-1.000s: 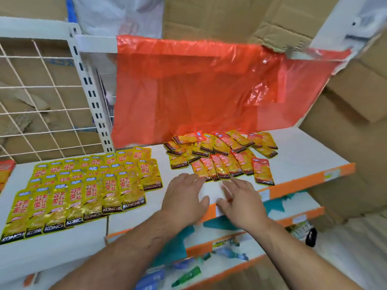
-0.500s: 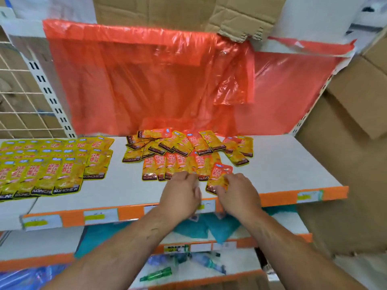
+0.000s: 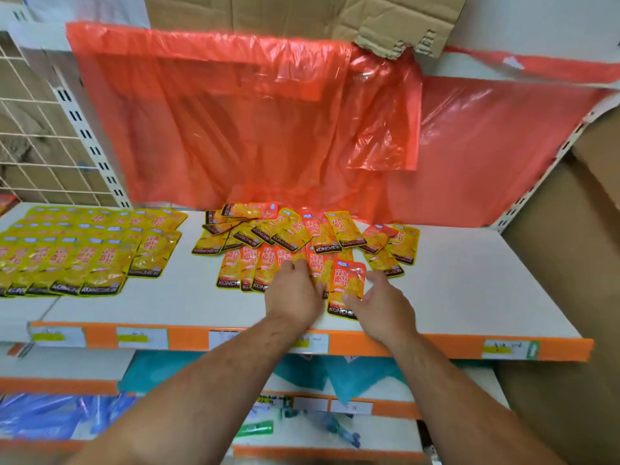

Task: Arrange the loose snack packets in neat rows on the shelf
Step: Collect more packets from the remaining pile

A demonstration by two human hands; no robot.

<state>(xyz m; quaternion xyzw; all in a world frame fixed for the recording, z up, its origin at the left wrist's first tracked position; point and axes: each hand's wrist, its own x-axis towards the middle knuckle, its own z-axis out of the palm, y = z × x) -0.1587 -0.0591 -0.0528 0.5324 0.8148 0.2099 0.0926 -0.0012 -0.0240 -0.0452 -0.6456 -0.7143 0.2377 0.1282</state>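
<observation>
Left hand (image 3: 293, 292) was down flat, palm to the white shelf board with the orange front strip (image 3: 469, 297), its fingers pressing on the right end of a short front row of yellow-and-orange foil snack packets (image 3: 240, 271). Those lay side by side, printed ends toward the shelf edge. And the right hand (image 3: 380, 305): it pinched a single orange-and-yellow foil packet (image 3: 347, 283), thumb across the lower face and fingers behind its right edge. That packet stood lengthwise just beside the left hand, its lower end near the shelf's front edge. The two hands were close, with only the packet between them.

Behind the row sat the loose heap of matching foil packets (image 3: 302, 229), overlapping at all angles against the foot of a hanging translucent orange plastic sheet (image 3: 235, 129). Off to the left, well apart, a tidy block of yellow foil packets (image 3: 77, 260) lay in overlapping rows. Torn brown cardboard (image 3: 385, 25) showed above the sheet. On the shelf below, teal plastic bags (image 3: 355, 379) were visible.
</observation>
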